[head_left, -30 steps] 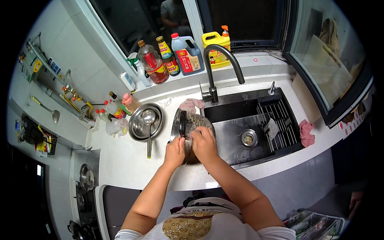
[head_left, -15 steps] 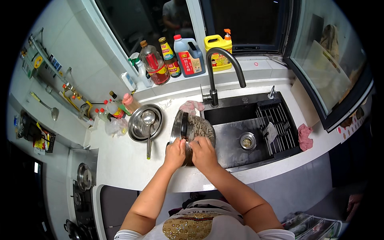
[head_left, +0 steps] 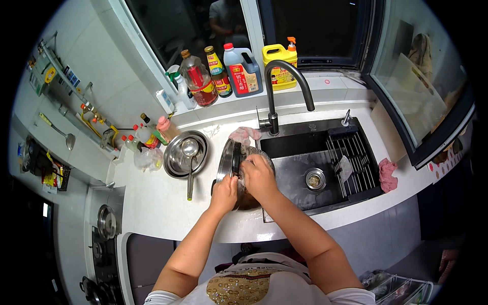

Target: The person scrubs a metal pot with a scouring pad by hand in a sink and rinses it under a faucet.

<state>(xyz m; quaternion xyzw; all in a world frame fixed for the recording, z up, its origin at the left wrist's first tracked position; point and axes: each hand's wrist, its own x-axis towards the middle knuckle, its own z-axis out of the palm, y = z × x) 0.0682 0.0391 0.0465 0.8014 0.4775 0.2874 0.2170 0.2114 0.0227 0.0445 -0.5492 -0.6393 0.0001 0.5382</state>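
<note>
A metal pot (head_left: 224,161) is tipped on its side on the counter, at the left edge of the sink. Its shiny rim is to the left, a black handle (head_left: 237,158) is on top, and its wet, streaked brownish outer surface is toward the sink. My left hand (head_left: 224,195) is closed on the pot's near side, around what looks like its other handle. Against the outer surface, my right hand (head_left: 258,177) presses with curled fingers; whatever lies under them is hidden. A pink cloth (head_left: 245,134) lies just behind the pot.
A steel bowl (head_left: 173,157) with a ladle (head_left: 190,173) in it stands left. The black sink (head_left: 295,188) with a drying rack (head_left: 351,168) lies right, under a tall faucet (head_left: 272,96). Bottles (head_left: 198,81) line the sill; an open window (head_left: 417,91) juts in at right.
My right hand has moved up and slightly right over the pot's outer surface, away from my left hand. My left hand stays at the near side.
</note>
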